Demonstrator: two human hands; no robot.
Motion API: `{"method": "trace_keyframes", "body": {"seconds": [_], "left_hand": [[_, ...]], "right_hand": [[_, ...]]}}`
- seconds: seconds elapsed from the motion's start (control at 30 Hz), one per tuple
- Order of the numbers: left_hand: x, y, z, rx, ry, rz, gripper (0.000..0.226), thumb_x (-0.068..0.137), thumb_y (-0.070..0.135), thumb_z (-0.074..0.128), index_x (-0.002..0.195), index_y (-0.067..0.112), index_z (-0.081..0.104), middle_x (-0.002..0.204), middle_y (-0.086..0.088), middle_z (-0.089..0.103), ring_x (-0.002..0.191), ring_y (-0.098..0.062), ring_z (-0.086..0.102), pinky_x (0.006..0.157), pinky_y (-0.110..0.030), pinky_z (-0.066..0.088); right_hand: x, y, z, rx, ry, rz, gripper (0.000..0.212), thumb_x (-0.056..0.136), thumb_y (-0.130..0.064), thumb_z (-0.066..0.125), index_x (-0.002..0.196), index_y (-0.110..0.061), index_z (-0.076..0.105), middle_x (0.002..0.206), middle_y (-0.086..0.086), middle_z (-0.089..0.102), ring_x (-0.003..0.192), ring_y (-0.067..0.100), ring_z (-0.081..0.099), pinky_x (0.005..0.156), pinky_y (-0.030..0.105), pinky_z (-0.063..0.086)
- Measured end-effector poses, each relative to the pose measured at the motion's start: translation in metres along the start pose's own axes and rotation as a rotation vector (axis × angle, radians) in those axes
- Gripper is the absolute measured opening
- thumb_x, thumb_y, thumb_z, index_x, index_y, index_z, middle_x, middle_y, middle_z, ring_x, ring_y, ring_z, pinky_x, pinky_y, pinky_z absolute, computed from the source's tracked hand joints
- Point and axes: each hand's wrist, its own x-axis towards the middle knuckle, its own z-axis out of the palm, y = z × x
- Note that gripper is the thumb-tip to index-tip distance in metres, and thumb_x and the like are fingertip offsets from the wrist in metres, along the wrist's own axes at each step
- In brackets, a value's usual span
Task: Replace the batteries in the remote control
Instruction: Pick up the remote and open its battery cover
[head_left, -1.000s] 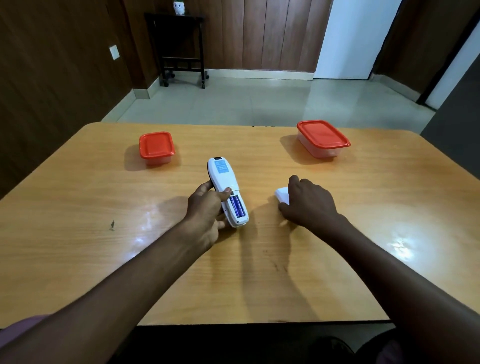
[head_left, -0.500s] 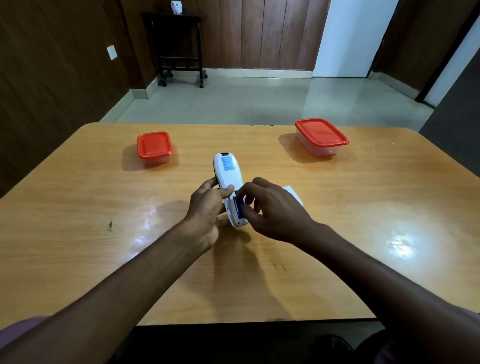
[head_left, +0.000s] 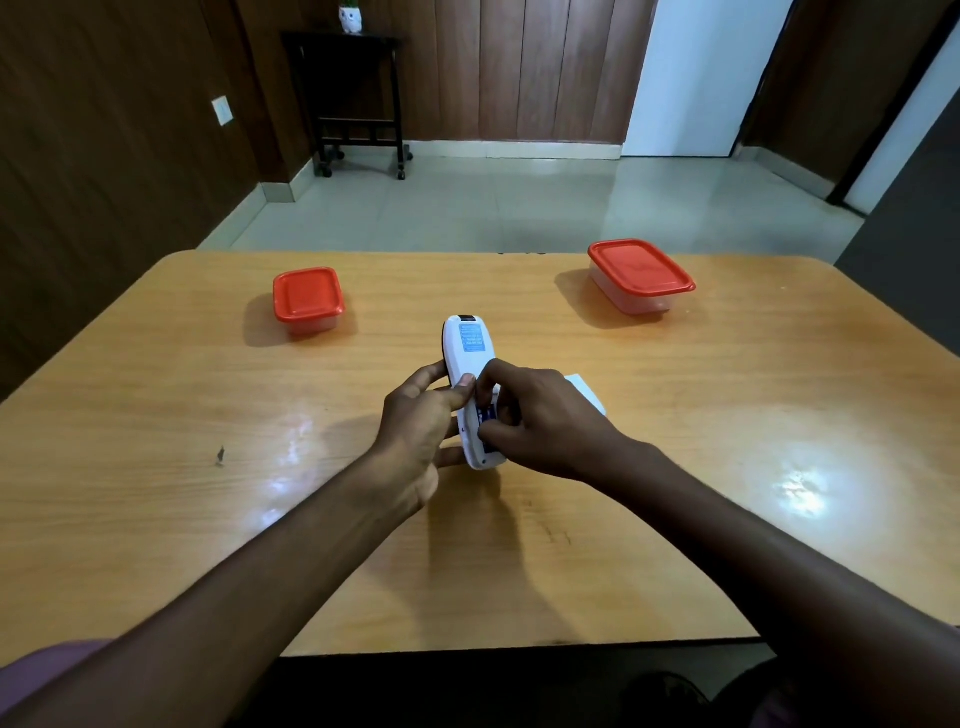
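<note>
head view, left grip: left hand wraps the remote control from its left edge, thumb across the back; lower end just off the surface.
head view, right grip: right hand has its fingers curled into the open battery bay, thumb and forefinger apparently pinching a battery. Only a strip of blue casing shows, so the contact is a judgement.
remote position: between both grips, back up, label end pointing away from the person.
cover: white piece just right of the right grip, flat on the surface, mostly behind the hand. Looks like the bay cover; can't confirm.
progress: cover off, bay exposed, cells in the bay. I read this as early: pulling the old cells out.
left to do: extract cells, fit the new ones, refit cover.
spares: none visible. Two red-lidded containers, one far left, one far right, beyond the grips, both closed; contents unknown.
hidden: cell count, polarity marks and bay springs all blocked by the right fingers.
</note>
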Motion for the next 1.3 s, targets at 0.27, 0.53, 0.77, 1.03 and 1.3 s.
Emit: {"method": "trace_keyframes", "body": {"seconds": [0.27,0.53,0.77,1.03,1.3], "left_hand": [[0.001,0.000,-0.001,-0.010,-0.001,-0.007,0.035,0.094,0.015,0.067,0.127,0.027,0.064,0.104,-0.008,0.079,0.088,-0.028,0.076,0.080,-0.063,0.058],[0.005,0.002,-0.001,-0.028,-0.012,0.009,0.039,0.093,0.015,0.069,0.129,0.026,0.062,0.108,-0.009,0.077,0.084,-0.027,0.076,0.071,-0.055,0.061],[0.005,0.006,-0.002,-0.044,0.018,0.012,0.041,0.093,0.014,0.068,0.133,0.023,0.059,0.109,-0.013,0.075,0.084,-0.029,0.075,0.081,-0.063,0.058],[0.006,0.010,-0.004,-0.093,0.046,-0.032,0.034,0.095,0.013,0.066,0.126,0.023,0.059,0.111,-0.009,0.072,0.098,-0.032,0.071,0.085,-0.062,0.056],[0.004,0.010,-0.005,-0.087,0.050,-0.036,0.034,0.095,0.012,0.067,0.126,0.024,0.060,0.109,-0.010,0.072,0.105,-0.033,0.070,0.084,-0.061,0.057]], "right_hand": [[0.002,-0.004,-0.001,0.037,-0.021,0.034,0.015,0.082,-0.018,0.065,0.093,-0.017,0.055,0.065,-0.003,0.060,0.059,0.018,0.053,0.059,0.039,0.048],[-0.003,-0.003,-0.003,0.022,-0.005,0.015,0.033,0.082,-0.027,0.071,0.091,-0.019,0.040,0.072,-0.007,0.056,0.062,0.011,0.053,0.055,0.030,0.041],[0.001,-0.001,-0.005,0.454,0.006,0.286,0.022,0.081,-0.013,0.075,0.094,-0.009,0.057,0.080,0.012,0.073,0.059,0.015,0.063,0.049,0.028,0.054],[0.005,0.024,-0.008,-0.238,0.071,0.247,0.018,0.083,-0.022,0.064,0.101,-0.019,0.067,0.081,-0.001,0.073,0.076,0.021,0.066,0.060,0.031,0.048],[0.007,0.032,0.001,-0.596,0.070,0.145,0.013,0.086,-0.015,0.062,0.082,-0.011,0.074,0.077,0.006,0.072,0.069,0.024,0.061,0.056,0.031,0.051]]}}
